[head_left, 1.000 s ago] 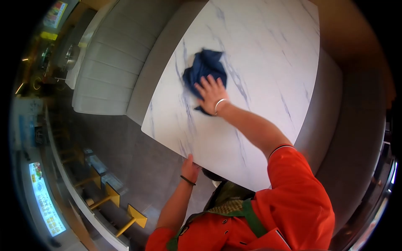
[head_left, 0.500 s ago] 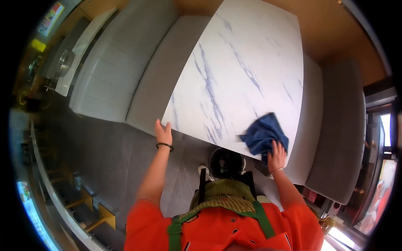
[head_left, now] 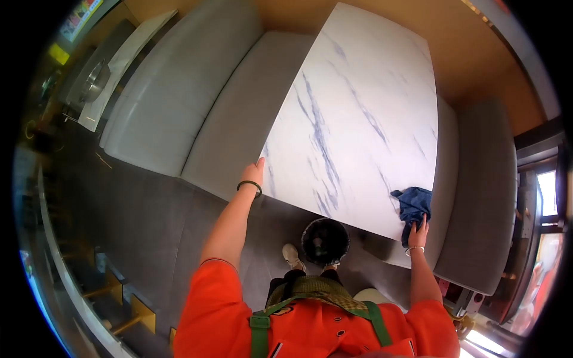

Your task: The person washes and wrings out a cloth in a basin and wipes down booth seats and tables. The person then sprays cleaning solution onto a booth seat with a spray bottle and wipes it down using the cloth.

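Note:
A white marble-patterned table (head_left: 364, 119) stretches away in front of me. My left hand (head_left: 255, 172), with a dark bracelet at the wrist, grips the table's near left corner, its fingers closed at the edge and partly hidden. At the near right corner, my right hand (head_left: 419, 231) has hold of a crumpled dark blue cloth (head_left: 415, 204). The cloth is bunched up on the tabletop along the right edge, and part of it hangs beside my fingers. A light bangle circles that wrist.
Grey padded benches flank the table, one on the left (head_left: 239, 107) and one on the right (head_left: 477, 197). A black-lined bin (head_left: 325, 240) stands on the floor by my feet. Further left, a metal pot (head_left: 95, 82) rests by another table (head_left: 128, 56).
My right hand has swept the blue cloth rightward to the table's right edge, where it is more bunched. My left hand has closed on the near left corner. The view has shifted slightly.

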Action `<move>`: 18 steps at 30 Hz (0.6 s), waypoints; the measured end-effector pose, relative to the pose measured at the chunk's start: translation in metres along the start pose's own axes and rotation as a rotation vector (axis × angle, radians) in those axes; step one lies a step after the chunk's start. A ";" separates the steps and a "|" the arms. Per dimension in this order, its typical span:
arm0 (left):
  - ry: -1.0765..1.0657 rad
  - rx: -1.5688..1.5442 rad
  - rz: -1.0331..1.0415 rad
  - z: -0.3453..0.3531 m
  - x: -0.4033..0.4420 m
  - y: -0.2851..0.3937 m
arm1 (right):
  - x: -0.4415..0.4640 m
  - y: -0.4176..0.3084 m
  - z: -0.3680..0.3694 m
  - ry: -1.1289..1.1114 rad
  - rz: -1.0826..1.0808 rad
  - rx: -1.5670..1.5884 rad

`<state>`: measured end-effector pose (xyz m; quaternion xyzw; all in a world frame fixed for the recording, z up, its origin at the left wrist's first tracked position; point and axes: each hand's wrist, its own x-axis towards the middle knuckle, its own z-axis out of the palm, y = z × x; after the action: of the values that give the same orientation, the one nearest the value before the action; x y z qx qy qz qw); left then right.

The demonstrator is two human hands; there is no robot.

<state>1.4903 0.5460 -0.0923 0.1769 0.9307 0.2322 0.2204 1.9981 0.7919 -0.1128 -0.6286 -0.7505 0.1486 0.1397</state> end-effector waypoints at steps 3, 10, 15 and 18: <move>0.068 -0.077 0.025 0.017 -0.004 -0.025 | -0.004 0.003 0.000 0.015 -0.102 -0.031; 0.574 -0.494 -0.254 0.046 -0.009 -0.040 | 0.012 0.048 0.017 -0.019 0.315 0.471; 0.553 -0.782 -0.428 0.043 -0.005 -0.031 | 0.007 0.042 0.023 0.101 0.312 0.493; 0.587 -0.870 -0.479 0.054 0.008 -0.028 | 0.030 0.009 0.000 0.061 0.316 0.495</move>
<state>1.5040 0.5449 -0.1524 -0.2173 0.7860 0.5765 0.0519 2.0011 0.8234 -0.1158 -0.6887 -0.5798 0.3279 0.2865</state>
